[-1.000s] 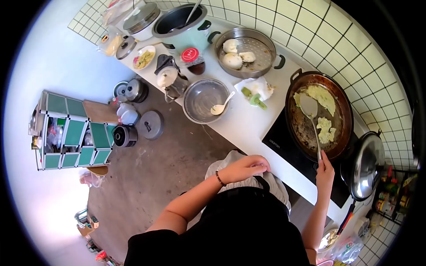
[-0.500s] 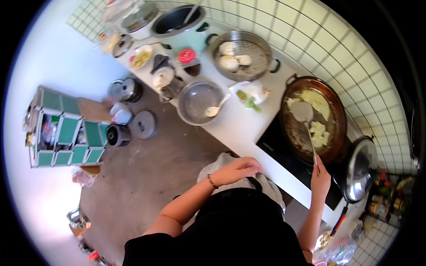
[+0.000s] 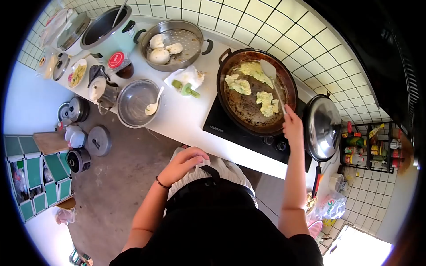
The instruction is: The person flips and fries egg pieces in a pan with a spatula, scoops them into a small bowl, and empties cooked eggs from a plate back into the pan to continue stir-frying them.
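My right hand (image 3: 292,126) is closed around the handle of a spatula (image 3: 269,69). Its blade rests at the far side of a wide dark frying pan (image 3: 242,116), against a strip of yellow-green egg-like batter (image 3: 253,71). Two more cooked pieces lie in the pan: one at the left (image 3: 238,84) and one nearer my right hand (image 3: 267,104). Under the pan is a black cooktop (image 3: 242,138). My left hand (image 3: 183,165) hovers in front of my waist, holding nothing, its fingers loosely bent and apart.
A metal bowl (image 3: 126,111) with a white spoon (image 3: 151,108) stands left of the cooktop. Behind it are a steamer tray (image 3: 191,44) with white buns and a red-lidded jar (image 3: 116,60). A lidded pan (image 3: 320,126) sits at the right, its handle pointing toward me.
My view has swung to the right, so the counter items appear further left. The spatula blade has gone from the pan's left part to its far edge. My left hand stays near my waist.
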Demonstrator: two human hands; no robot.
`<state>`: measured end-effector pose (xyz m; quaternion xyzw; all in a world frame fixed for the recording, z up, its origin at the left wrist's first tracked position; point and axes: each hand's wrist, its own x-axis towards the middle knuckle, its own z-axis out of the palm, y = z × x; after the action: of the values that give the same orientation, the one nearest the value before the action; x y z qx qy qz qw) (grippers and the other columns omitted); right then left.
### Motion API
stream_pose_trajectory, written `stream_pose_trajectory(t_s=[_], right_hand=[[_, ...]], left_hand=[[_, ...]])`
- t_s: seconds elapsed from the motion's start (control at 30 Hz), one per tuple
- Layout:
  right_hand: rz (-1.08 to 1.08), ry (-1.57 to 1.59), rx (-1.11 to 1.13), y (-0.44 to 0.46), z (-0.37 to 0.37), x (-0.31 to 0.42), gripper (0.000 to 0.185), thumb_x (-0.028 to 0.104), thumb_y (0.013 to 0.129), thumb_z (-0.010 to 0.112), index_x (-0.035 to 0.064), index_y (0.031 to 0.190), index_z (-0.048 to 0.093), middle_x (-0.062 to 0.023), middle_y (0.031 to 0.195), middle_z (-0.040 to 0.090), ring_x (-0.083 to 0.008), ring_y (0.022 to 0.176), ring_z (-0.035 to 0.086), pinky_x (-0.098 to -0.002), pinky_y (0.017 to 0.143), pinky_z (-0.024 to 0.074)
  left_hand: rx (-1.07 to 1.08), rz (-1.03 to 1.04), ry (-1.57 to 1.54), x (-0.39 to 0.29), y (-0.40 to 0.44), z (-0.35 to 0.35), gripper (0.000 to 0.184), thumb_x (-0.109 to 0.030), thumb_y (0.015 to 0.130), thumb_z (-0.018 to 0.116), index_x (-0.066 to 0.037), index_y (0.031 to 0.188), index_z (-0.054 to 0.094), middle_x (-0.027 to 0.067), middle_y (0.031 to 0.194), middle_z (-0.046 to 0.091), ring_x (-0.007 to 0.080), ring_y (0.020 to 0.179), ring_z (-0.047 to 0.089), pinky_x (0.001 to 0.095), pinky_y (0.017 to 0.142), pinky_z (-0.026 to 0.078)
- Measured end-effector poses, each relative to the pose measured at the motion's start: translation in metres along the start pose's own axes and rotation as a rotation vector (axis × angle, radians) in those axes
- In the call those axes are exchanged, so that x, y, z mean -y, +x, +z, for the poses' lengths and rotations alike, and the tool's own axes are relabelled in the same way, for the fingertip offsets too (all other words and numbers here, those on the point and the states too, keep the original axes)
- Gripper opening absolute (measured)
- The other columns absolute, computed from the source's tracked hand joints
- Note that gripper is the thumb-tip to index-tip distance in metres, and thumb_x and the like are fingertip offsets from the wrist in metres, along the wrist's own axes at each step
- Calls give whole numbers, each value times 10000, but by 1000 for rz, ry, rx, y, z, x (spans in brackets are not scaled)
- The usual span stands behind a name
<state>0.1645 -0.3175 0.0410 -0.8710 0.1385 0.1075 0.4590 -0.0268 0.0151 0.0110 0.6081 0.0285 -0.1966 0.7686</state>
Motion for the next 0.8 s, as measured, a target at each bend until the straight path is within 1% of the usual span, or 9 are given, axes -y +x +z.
stream_pose_trajectory(t_s=[0.03,0.1,0.17,0.2,0.3,0.4,0.7,0.77,0.8], right_hand=[[-99,-103,-51,17,10,-21,339,135,959,493,106,1290,560,-96,813,615,-187,665,574,-276,599,450],[-269,-234,-98,28,22,-35,334,145,955,491,96,1277,565,-121,832,605,-227,697,569,-310,623,455],[-356,-337,-121,31,31,-42,332,155,950,489,86,1264,570,-146,851,595,-268,728,564,-345,647,460],[-355,-397,-131,20,37,-27,323,159,937,493,62,1233,580,-255,1044,624,-402,962,607,-411,824,494],[-300,-496,-150,12,45,-18,332,170,927,498,78,1234,583,-250,953,640,-418,884,609,-443,765,507],[-303,-599,-144,10,47,-12,339,164,921,495,98,1241,584,-241,887,649,-412,837,621,-463,726,512],[-371,-602,-129,19,41,-14,344,147,917,502,89,1247,578,-236,912,657,-405,856,634,-453,739,513],[-302,-432,-76,41,27,-33,339,153,932,497,103,1258,579,-193,817,664,-338,708,645,-407,620,506],[-98,-213,8,28,19,-10,337,162,948,488,118,1270,578,-125,725,610,-238,576,565,-345,510,439]], left_hand=[[29,-58,8,-3,-2,-2,220,-124,935,497,12,1048,627,64,1035,605,154,968,539,284,883,432],[23,-47,-12,-4,-4,-3,218,-124,935,497,13,1044,627,67,1039,606,155,964,540,285,881,433],[18,-24,-16,-2,-6,-3,217,-124,935,497,14,1039,627,70,1041,606,156,959,541,285,879,434],[17,-5,-10,-1,-6,-4,216,-126,936,497,13,1037,627,71,1040,606,156,956,542,285,878,434],[13,38,16,0,-8,-5,216,-129,939,494,13,1033,626,71,1036,606,157,949,545,285,877,435],[-1,46,25,0,-10,-4,217,-130,941,490,13,1031,625,70,1032,607,156,944,545,283,875,435],[7,54,25,0,-14,-3,218,-134,940,490,11,1031,626,66,1035,609,150,929,534,282,873,429],[6,48,31,1,-15,-4,219,-133,940,490,11,1033,626,64,1038,610,150,932,533,282,875,428],[2,42,33,2,-16,-5,219,-133,940,490,10,1034,626,64,1039,611,150,934,532,282,877,427]])
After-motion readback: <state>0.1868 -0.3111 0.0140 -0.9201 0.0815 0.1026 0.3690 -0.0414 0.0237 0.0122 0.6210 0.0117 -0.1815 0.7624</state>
